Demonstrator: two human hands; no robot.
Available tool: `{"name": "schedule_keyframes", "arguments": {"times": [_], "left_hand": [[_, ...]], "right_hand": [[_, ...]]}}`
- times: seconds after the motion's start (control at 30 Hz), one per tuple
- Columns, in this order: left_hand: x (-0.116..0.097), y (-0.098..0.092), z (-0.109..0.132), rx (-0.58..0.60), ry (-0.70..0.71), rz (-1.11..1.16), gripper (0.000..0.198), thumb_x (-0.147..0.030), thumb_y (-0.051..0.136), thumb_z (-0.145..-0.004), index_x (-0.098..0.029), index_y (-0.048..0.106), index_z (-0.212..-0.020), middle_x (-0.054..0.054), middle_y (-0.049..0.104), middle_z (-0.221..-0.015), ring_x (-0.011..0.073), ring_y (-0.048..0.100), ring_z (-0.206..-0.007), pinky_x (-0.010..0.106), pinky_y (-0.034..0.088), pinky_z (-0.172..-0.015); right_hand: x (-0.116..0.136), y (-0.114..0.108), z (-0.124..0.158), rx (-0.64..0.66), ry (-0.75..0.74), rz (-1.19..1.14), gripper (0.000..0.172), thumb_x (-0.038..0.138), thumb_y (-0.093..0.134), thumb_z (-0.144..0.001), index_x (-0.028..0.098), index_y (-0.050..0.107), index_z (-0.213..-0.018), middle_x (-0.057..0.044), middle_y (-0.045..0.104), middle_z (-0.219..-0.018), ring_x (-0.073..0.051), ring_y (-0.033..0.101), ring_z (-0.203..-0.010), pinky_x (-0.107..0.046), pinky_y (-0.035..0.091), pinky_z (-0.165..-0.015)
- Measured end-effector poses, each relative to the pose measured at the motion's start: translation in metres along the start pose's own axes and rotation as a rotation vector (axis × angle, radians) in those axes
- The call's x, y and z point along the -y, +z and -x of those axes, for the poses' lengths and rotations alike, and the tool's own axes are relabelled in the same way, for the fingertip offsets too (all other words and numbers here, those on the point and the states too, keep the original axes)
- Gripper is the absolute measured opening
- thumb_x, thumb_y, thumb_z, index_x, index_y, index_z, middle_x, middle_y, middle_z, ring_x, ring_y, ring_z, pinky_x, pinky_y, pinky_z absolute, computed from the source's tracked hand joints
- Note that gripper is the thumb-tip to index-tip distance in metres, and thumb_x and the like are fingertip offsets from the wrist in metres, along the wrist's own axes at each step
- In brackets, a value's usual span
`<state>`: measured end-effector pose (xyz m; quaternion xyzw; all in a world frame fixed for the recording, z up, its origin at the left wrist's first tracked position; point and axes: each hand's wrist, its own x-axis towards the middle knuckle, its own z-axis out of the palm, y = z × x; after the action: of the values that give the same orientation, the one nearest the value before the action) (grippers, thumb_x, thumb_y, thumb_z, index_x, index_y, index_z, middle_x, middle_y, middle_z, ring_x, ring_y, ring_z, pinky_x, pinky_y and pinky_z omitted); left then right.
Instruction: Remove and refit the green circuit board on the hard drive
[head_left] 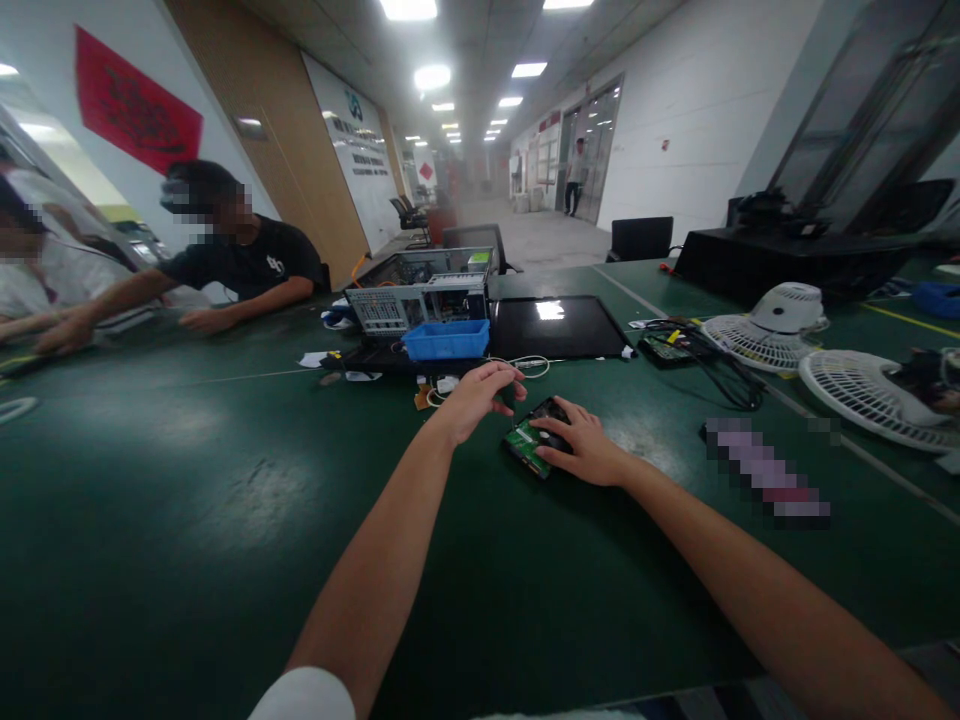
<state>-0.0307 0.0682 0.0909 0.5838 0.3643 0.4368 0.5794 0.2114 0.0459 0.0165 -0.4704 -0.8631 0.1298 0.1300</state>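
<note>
A hard drive (pixel 523 440) with a green circuit board facing up lies on the green table, turned at a slant. My right hand (pixel 589 445) rests over its right side, fingers and thumb spread across it, holding it down and covering part of it. Pinched in my left hand (pixel 484 398) is a small screwdriver (pixel 508 396) with a dark handle, upright above the drive's upper left edge. Its tip is too small to make out, so I cannot tell whether it touches a screw.
Beyond my hands stand a blue tray (pixel 446 341), an opened computer case (pixel 390 308) and a dark flat panel (pixel 559 325). To the right are cables (pixel 739 385), another circuit board (pixel 667 347) and white fan parts (pixel 862 395). Another person's arm (pixel 259 300) rests at far left.
</note>
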Motion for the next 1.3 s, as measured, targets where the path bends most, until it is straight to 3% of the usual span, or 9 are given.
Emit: {"name": "schedule_keyframes", "arguments": {"times": [0.3, 0.87, 1.1, 1.3], "left_hand": [[0.0005, 0.0002, 0.0001, -0.013, -0.05, 0.082, 0.023, -0.039, 0.063, -0.09, -0.019, 0.054, -0.097, 0.015, 0.074, -0.106, 0.0248, 0.071, -0.098, 0.03, 0.053, -0.066], [-0.0015, -0.0041, 0.0, 0.047, 0.011, -0.075, 0.033, -0.045, 0.06, -0.088, -0.017, 0.074, -0.097, 0.009, 0.065, -0.095, 0.022, 0.061, -0.091, 0.028, 0.049, -0.063], [0.0007, -0.0025, -0.0014, 0.053, -0.018, -0.021, 0.031, -0.044, 0.059, -0.089, -0.017, 0.067, -0.103, 0.009, 0.068, -0.089, 0.0217, 0.065, -0.087, 0.027, 0.05, -0.06], [0.0009, -0.0002, 0.0003, 0.019, -0.046, 0.036, 0.026, -0.041, 0.064, -0.089, -0.017, 0.059, -0.099, 0.014, 0.073, -0.101, 0.0239, 0.069, -0.093, 0.028, 0.051, -0.062]], "right_hand": [[-0.0009, 0.0008, 0.0002, -0.012, 0.004, -0.013, 0.061, 0.07, 0.046, -0.094, 0.041, 0.048, -0.147, -0.011, 0.023, -0.165, -0.04, 0.023, -0.15, -0.063, 0.023, -0.115], [-0.0014, 0.0003, -0.0001, -0.023, -0.003, -0.01, 0.064, 0.069, 0.048, -0.094, 0.037, 0.045, -0.149, -0.015, 0.028, -0.162, -0.039, 0.023, -0.15, -0.062, 0.025, -0.114], [-0.0037, 0.0031, -0.0006, -0.033, -0.011, -0.008, 0.063, 0.068, 0.049, -0.093, 0.037, 0.045, -0.149, -0.015, 0.029, -0.161, -0.041, 0.023, -0.15, -0.063, 0.027, -0.113], [-0.0055, 0.0045, -0.0007, -0.048, -0.017, -0.004, 0.063, 0.069, 0.048, -0.094, 0.038, 0.045, -0.148, -0.015, 0.028, -0.162, -0.04, 0.024, -0.15, -0.062, 0.026, -0.113]]}}
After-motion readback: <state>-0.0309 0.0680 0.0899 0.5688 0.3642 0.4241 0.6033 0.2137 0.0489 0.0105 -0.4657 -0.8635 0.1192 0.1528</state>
